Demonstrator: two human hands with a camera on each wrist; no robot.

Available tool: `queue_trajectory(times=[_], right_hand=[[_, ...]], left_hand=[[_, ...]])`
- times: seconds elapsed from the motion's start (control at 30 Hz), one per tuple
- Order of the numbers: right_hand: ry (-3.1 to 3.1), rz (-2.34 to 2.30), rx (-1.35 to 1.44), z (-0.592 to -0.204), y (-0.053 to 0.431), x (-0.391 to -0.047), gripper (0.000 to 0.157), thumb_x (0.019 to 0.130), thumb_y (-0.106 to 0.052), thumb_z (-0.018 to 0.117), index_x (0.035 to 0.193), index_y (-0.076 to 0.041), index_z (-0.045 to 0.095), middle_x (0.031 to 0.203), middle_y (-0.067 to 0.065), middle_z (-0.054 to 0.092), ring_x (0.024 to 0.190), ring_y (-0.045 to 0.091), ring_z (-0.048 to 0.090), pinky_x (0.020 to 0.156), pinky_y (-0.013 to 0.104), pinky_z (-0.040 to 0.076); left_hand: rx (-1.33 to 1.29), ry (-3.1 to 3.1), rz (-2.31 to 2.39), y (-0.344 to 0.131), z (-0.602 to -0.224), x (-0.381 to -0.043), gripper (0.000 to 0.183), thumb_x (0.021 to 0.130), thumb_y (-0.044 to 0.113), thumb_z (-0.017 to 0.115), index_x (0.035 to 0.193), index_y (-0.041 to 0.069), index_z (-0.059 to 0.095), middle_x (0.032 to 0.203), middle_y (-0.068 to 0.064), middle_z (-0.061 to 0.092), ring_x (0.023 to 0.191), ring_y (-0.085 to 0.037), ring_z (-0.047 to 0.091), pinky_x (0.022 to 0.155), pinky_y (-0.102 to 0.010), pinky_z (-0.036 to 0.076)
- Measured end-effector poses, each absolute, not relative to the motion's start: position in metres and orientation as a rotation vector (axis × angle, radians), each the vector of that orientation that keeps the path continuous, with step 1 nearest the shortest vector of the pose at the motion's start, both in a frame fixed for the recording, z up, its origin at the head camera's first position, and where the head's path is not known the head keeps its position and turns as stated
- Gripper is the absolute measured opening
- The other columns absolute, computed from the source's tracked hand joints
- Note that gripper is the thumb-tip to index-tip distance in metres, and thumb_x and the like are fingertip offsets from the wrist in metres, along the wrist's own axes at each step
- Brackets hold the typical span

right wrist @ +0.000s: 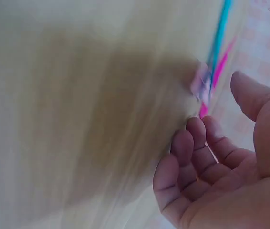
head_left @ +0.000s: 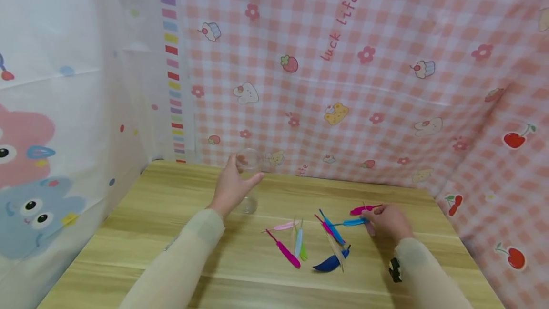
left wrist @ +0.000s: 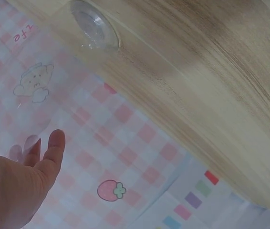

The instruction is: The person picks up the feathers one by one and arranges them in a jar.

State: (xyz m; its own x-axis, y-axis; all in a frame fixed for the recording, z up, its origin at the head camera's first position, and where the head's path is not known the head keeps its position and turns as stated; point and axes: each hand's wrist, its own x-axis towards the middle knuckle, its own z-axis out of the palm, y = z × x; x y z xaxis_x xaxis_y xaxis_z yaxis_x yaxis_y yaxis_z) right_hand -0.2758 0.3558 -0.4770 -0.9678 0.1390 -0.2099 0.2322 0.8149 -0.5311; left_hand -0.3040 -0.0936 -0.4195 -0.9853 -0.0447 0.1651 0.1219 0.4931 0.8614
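Note:
A tall clear cup (head_left: 250, 159) stands upright on the table, its round base (left wrist: 94, 26) plain in the left wrist view. My left hand (head_left: 231, 187) holds it near the rim, fingers curled behind the see-through wall and thumb in front. At the right, my right hand (head_left: 390, 222) is at a small cluster of feathers: a magenta feather (head_left: 359, 211), a blue feather (head_left: 353, 222) and a dusty pink feather (head_left: 370, 228). The right wrist view shows that hand's thumb apart from its loosely bent fingers (right wrist: 180, 143), with the feathers just beyond the fingertips.
Between the hands lie more feathers, among them a magenta feather (head_left: 288, 255), a pale blue feather (head_left: 298, 242), a beige feather (head_left: 336, 247) and a navy feather (head_left: 328, 264). Printed cloth (head_left: 317, 85) hangs behind the wooden table (head_left: 240, 271) and along both sides.

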Motion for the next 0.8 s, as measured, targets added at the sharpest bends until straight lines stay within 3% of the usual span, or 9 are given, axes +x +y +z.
queue_trajectory(times=[0.13, 0.27, 0.6, 0.73, 0.8], right_hand=[[2.896, -0.705, 0.236, -0.479, 0.346, -0.272, 0.036, 0.102, -0.040, 0.070, 0.093, -0.005, 0.070, 0.088, 0.008, 0.071, 0.082, 0.024, 0.062, 0.069, 0.040, 0.053], [2.954, -0.653, 0.219, -0.480, 0.340, -0.272, 0.026, 0.103, -0.030, 0.070, 0.097, -0.005, 0.071, 0.095, 0.011, 0.072, 0.089, 0.029, 0.065, 0.079, 0.049, 0.057], [2.836, -0.940, 0.257, -0.483, 0.344, -0.271, 0.022, 0.112, -0.019, 0.056, 0.101, -0.003, 0.065, 0.081, 0.007, 0.065, 0.077, 0.021, 0.059, 0.066, 0.031, 0.048], [2.838, -1.008, 0.188, -0.477, 0.346, -0.270, 0.025, 0.114, -0.020, 0.049, 0.104, -0.001, 0.061, 0.077, 0.006, 0.063, 0.074, 0.020, 0.058, 0.069, 0.031, 0.048], [2.887, -0.993, 0.146, -0.472, 0.347, -0.271, 0.024, 0.115, -0.020, 0.048, 0.106, -0.001, 0.059, 0.082, 0.009, 0.064, 0.078, 0.021, 0.059, 0.072, 0.032, 0.048]], left_hand=[[-0.083, -2.575, -1.491, -0.093, -0.421, -0.304, 0.080, 0.093, 0.040, 0.085, 0.152, 0.007, 0.042, 0.150, -0.022, 0.059, 0.140, -0.043, 0.059, 0.113, -0.060, 0.054], [-0.089, -2.572, -1.487, -0.093, -0.423, -0.304, 0.081, 0.092, 0.041, 0.085, 0.152, 0.007, 0.042, 0.150, -0.023, 0.059, 0.140, -0.044, 0.059, 0.113, -0.060, 0.053], [-0.100, -2.565, -1.500, -0.094, -0.423, -0.304, 0.081, 0.093, 0.040, 0.085, 0.153, 0.006, 0.041, 0.151, -0.024, 0.057, 0.141, -0.046, 0.057, 0.115, -0.060, 0.052], [-0.104, -2.573, -1.472, -0.095, -0.423, -0.305, 0.082, 0.093, 0.042, 0.084, 0.153, 0.007, 0.040, 0.150, -0.024, 0.058, 0.141, -0.045, 0.058, 0.114, -0.060, 0.053], [-0.107, -2.573, -1.465, -0.095, -0.423, -0.306, 0.082, 0.093, 0.043, 0.084, 0.152, 0.007, 0.041, 0.150, -0.023, 0.058, 0.140, -0.044, 0.059, 0.113, -0.059, 0.054]])
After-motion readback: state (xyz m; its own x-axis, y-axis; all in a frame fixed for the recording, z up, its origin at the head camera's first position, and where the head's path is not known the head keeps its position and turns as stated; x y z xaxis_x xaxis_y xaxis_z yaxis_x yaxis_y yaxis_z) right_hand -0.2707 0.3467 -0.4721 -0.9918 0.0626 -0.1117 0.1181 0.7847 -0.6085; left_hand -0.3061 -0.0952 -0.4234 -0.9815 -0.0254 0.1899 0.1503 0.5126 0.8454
